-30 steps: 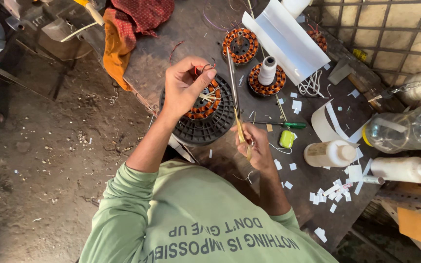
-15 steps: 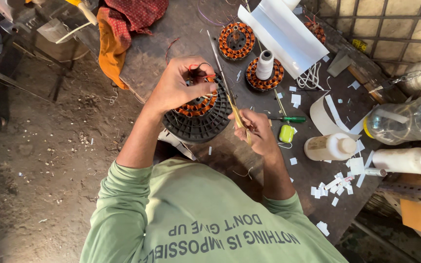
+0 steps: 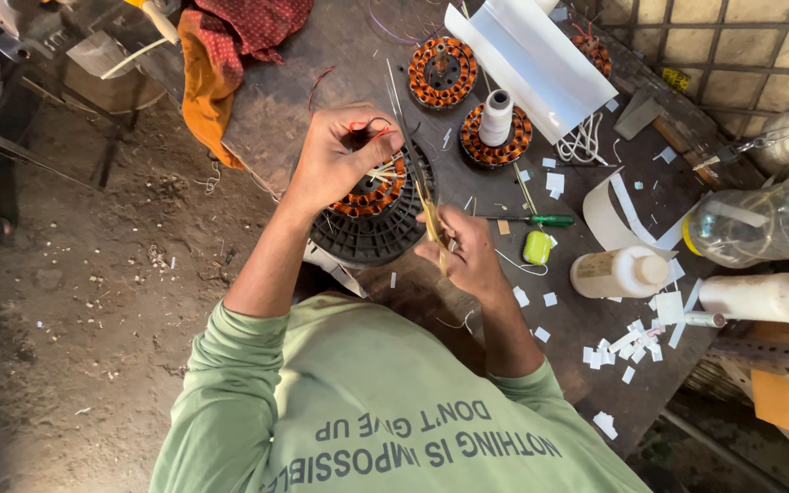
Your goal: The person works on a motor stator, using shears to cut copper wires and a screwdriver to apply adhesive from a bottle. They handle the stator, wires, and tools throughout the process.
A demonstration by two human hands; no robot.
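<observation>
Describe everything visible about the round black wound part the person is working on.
The round black wound part is a ribbed dark disc lying flat at the near edge of the dark worktable. An inner ring of orange-copper wire coils sits on top, with pale strips sticking out of the slots. The left hand rests over its top, fingers pinching at the coils. The right hand is at its right rim, holding a thin pale stick that slants across the coils.

Dirt floor (image 3: 66, 347), dark workbench (image 3: 321, 82), tiled wall (image 3: 732, 46).
</observation>
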